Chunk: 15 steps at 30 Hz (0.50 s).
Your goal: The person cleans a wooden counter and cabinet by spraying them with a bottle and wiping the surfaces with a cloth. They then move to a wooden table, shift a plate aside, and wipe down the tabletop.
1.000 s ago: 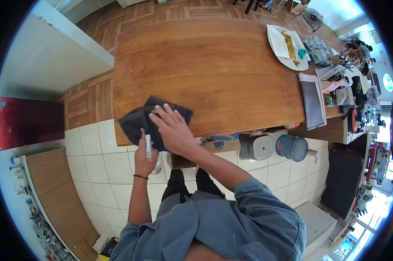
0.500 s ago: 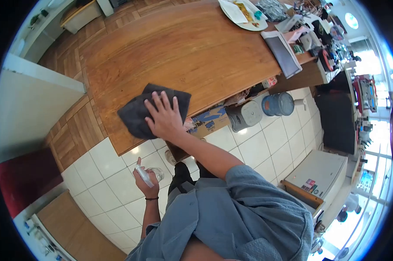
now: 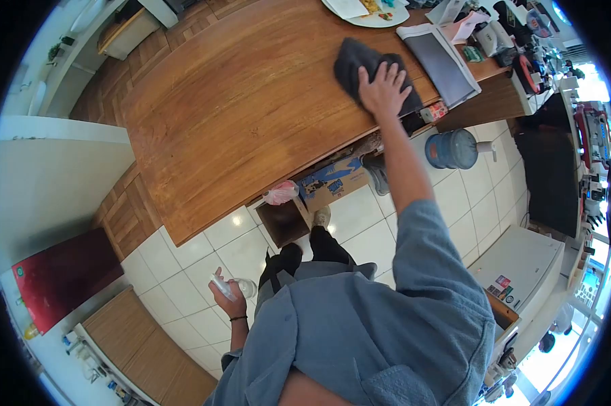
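Observation:
My right hand lies flat on a dark grey cloth, fingers spread, pressing it against the wooden table near the right end. The cloth is bunched and reaches the table's near edge. Down at my left side, below table height, my left hand is closed around a clear spray bottle with a whitish translucent trigger head. Just right of the cloth lies a grey flat folder-like item with a pale border. Beyond the cloth stands a white plate with food scraps on it.
Papers, boxes and gadgets crowd the table's right end. Under the table are a cardboard box, a pink plastic bag and a blue water jug. A white fridge-like cabinet stands at right, a red panel at left.
My right hand has swept the cloth across the tabletop from the near left corner to the right end. My left hand still holds the spray bottle low at my side. The view has shifted slightly.

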Each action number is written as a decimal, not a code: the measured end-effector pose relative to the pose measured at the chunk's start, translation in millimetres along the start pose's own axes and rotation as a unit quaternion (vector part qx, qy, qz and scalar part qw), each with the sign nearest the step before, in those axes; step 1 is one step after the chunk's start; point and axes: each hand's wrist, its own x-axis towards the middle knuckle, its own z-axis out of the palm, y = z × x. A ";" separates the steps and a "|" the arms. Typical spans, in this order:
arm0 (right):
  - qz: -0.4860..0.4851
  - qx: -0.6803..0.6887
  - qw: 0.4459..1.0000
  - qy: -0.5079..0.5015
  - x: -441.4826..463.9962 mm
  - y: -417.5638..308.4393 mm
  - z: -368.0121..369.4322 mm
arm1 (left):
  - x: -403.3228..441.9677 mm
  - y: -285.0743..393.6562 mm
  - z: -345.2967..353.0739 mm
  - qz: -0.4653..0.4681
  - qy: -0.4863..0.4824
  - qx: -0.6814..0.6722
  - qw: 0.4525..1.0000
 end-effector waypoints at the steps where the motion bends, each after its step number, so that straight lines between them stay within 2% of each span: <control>1: 0.010 0.005 1.000 -0.007 14.0 7.7 -5.5 | -1.8 5.1 -0.5 -0.009 0.004 0.012 1.000; 7: -0.055 -0.039 0.996 -0.055 14.2 6.4 -16.8 | 3.6 -8.5 -2.9 -0.074 0.024 0.016 0.997; 8: -0.078 -0.038 0.995 -0.049 5.6 1.4 -13.4 | 6.0 -12.0 -3.2 -0.057 0.031 0.019 0.998; 10: -0.134 -0.043 0.989 -0.049 -25.7 -21.2 -10.7 | 20.1 -22.2 0.0 -0.012 0.037 0.022 0.999; 13: -0.208 -0.049 0.976 -0.052 -88.9 -65.3 -15.7 | 42.4 -44.3 0.1 -0.002 0.019 0.026 0.999; 15: -0.260 -0.042 0.963 -0.065 -142.2 -111.1 -19.3 | 58.1 -53.2 -4.7 -0.052 0.005 -0.014 0.999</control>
